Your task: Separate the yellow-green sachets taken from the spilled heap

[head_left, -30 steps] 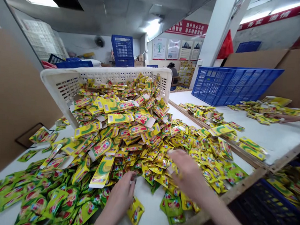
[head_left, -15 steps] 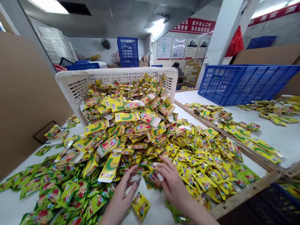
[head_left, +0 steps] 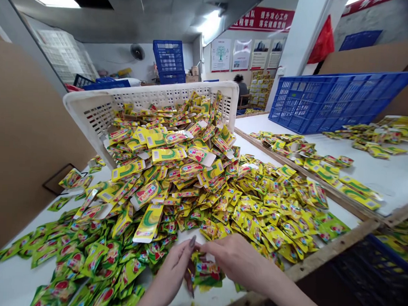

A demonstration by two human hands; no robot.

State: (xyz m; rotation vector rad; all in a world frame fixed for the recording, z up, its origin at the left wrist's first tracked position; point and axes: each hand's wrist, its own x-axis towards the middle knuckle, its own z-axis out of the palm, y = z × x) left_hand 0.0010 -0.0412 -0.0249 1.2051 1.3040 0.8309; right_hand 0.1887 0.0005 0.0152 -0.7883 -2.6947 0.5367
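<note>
A small green sachet (head_left: 208, 274) with a red fruit print lies between my hands, just above the white tabletop near its front edge. My right hand (head_left: 235, 259) is closed over its upper side, with some fingers hidden behind the hand's back. At the sachet's left edge, my left hand (head_left: 176, 265) has its thumb raised and its fingers curled below. Something yellow shows under the sachet, too covered to make out. Green sachets (head_left: 109, 261) are heaped to the left, yellow sachets (head_left: 265, 214) to the right. Flat yellow cartons (head_left: 149, 223) pile up just beyond my hands.
A white basket (head_left: 91, 94) lies tipped toward me, spilling cartons. Cardboard (head_left: 24, 154) stands at the left. A wooden rail (head_left: 338, 242) edges the table; past it a blue crate (head_left: 304, 103) sits among more packets. Another person (head_left: 241, 89) is in the far background.
Both hands have come closer together and moved down toward the table edge, bringing the green sachet with them. The loose yellow sachet between my arms is now mostly covered. The view has tilted slightly.
</note>
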